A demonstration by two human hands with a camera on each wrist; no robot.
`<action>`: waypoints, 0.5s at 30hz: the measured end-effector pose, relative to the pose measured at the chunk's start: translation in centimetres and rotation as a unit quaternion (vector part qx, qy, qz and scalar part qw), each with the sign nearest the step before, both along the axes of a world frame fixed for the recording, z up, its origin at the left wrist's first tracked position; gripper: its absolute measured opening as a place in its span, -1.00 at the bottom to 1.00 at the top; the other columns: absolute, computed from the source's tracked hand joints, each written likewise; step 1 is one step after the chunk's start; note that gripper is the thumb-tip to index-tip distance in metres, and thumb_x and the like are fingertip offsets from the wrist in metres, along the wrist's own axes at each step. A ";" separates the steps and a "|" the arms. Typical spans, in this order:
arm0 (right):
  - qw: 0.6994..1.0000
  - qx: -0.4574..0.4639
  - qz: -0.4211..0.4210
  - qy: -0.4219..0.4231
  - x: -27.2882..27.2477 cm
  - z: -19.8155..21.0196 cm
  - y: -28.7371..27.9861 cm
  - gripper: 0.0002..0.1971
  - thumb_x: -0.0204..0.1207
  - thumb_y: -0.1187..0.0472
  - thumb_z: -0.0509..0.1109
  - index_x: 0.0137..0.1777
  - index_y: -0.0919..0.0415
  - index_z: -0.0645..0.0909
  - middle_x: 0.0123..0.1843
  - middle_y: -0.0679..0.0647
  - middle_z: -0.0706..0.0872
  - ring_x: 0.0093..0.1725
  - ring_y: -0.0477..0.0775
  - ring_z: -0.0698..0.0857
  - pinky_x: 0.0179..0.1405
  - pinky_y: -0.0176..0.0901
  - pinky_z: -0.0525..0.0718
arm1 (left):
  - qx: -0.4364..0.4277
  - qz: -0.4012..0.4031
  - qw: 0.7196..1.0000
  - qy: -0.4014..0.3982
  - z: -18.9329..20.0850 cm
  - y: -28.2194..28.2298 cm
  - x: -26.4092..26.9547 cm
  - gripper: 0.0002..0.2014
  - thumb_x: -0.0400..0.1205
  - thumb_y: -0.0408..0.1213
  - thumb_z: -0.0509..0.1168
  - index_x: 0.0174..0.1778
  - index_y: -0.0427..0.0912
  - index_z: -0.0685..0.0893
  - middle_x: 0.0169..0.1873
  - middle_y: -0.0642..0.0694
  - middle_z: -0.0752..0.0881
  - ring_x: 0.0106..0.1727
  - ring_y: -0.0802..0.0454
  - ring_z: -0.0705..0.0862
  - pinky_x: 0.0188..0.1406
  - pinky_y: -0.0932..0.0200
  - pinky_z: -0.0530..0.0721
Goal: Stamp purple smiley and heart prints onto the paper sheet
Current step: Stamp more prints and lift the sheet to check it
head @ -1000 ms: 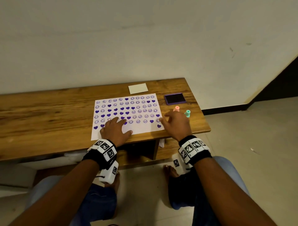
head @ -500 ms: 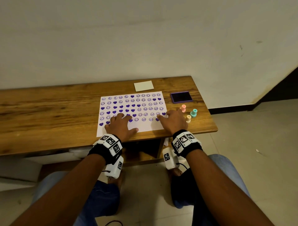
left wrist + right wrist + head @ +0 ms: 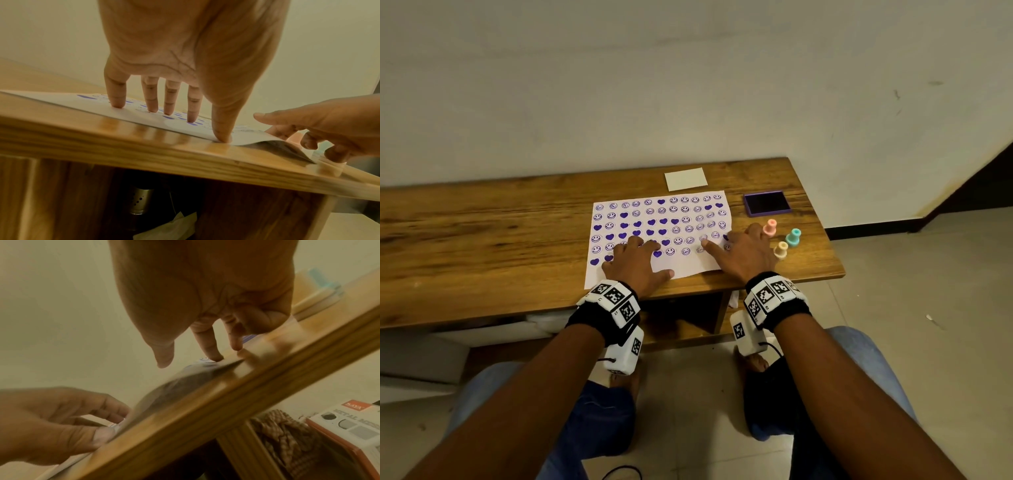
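Head view, surface: a wooden table (image 3: 482,233) stands against a plain pale wall (image 3: 688,85), with tiled floor to the right.
Head view, task things: the paper sheet (image 3: 681,267), covered in purple smileys and hearts, lies near the table's front edge; a purple ink pad (image 3: 767,202) lies beyond its right corner, and pink (image 3: 770,226), teal (image 3: 793,237) and cream (image 3: 780,249) stamps stand just right of it. A blank card (image 3: 685,179) lies behind the sheet.
Head view, hands: left hand (image 3: 635,265) lies flat on the sheet, fingers spread; right hand (image 3: 743,253) rests at its right edge, fingers extended.
Left wrist view: fingertips (image 3: 118,104) press the paper; the sheet's right corner (image 3: 283,146) curls up off the wood, unseen from above.
Right wrist view: a fingertip (image 3: 213,356) touches the lifted paper; under the table, checked cloth (image 3: 283,431) and a printed box (image 3: 349,426).
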State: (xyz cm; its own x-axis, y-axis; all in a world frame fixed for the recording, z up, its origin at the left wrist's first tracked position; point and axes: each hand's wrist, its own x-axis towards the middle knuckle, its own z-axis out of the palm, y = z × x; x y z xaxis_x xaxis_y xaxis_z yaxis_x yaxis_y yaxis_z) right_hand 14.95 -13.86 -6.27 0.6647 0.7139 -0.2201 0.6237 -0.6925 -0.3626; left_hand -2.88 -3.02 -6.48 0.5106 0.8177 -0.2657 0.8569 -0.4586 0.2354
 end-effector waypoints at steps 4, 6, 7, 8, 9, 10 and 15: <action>0.998 0.034 0.005 0.048 0.1 0.6 0.0 -0.25 0.48 -0.53 0.15 0.52 -0.10 0.54 0.61 0.25 0.33 0.61 0.37 0.28 0.51 0.25 0.33 | 0.005 0.001 1.000 -0.003 0.0 -0.1 0.0 -0.27 0.46 0.23 0.40 0.53 0.16 0.35 0.57 -0.06 0.29 0.57 -0.21 0.23 0.42 -0.42 0.31; 0.992 0.088 0.012 0.093 -0.1 0.6 0.3 -0.29 0.47 -0.51 0.20 0.54 -0.17 0.51 0.59 0.20 0.38 0.60 0.30 0.31 0.51 0.22 0.36 | 0.008 0.001 1.000 -0.006 -0.1 -0.1 -0.1 -0.27 0.46 0.24 0.40 0.53 0.16 0.34 0.56 -0.06 0.30 0.57 -0.21 0.24 0.42 -0.42 0.32; 0.985 0.125 0.014 0.121 -0.2 0.5 0.5 -0.27 0.45 -0.51 0.22 0.56 -0.18 0.49 0.59 0.17 0.42 0.60 0.26 0.34 0.53 0.23 0.39 | 0.009 0.001 1.000 -0.007 -0.1 -0.1 -0.1 -0.27 0.46 0.24 0.39 0.53 0.15 0.34 0.56 -0.06 0.30 0.56 -0.21 0.25 0.41 -0.42 0.33; 0.973 0.169 0.009 0.156 -0.3 0.5 0.7 -0.25 0.44 -0.49 0.24 0.59 -0.17 0.45 0.60 0.12 0.47 0.59 0.22 0.40 0.51 0.26 0.44 | 0.009 0.000 1.000 -0.007 -0.1 -0.2 -0.2 -0.27 0.46 0.24 0.38 0.53 0.15 0.34 0.56 -0.06 0.30 0.56 -0.21 0.25 0.40 -0.41 0.33; 0.957 0.213 -0.011 0.196 -0.2 0.5 0.8 -0.25 0.47 -0.42 0.29 0.62 -0.14 0.40 0.60 0.07 0.50 0.55 0.17 0.48 0.48 0.27 0.51 | 0.010 -0.003 1.000 -0.008 -0.2 -0.2 -0.3 -0.28 0.47 0.25 0.37 0.53 0.14 0.34 0.56 -0.06 0.30 0.56 -0.21 0.25 0.40 -0.40 0.33; 0.935 0.257 -0.043 0.240 -0.1 0.7 0.8 -0.27 0.52 -0.32 0.35 0.65 -0.10 0.35 0.58 0.05 0.53 0.50 0.14 0.56 0.42 0.25 0.59 | 0.011 -0.006 1.000 -0.008 -0.2 -0.2 -0.3 -0.28 0.48 0.25 0.36 0.53 0.14 0.33 0.57 -0.06 0.30 0.56 -0.21 0.26 0.39 -0.39 0.33; 0.849 0.326 -0.169 0.380 1.8 1.4 0.8 -0.49 0.60 0.06 0.47 0.53 0.08 0.51 0.33 0.08 0.74 0.13 0.04 0.80 0.12 0.05 0.80 | 0.000 -0.027 0.999 -0.030 -0.1 -0.3 -0.5 -0.30 0.47 0.18 0.42 0.52 0.11 0.39 0.56 -0.06 0.32 0.55 -0.18 0.29 0.43 -0.29 0.40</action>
State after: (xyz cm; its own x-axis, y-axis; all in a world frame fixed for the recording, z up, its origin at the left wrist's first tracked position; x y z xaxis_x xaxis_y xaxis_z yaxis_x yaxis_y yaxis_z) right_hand 16.72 -13.08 -4.85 0.6988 0.6453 -0.3087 -0.1566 -0.2831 -0.9462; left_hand -3.41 -3.36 -6.61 0.5695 0.7880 -0.2339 0.8151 -0.5044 0.2849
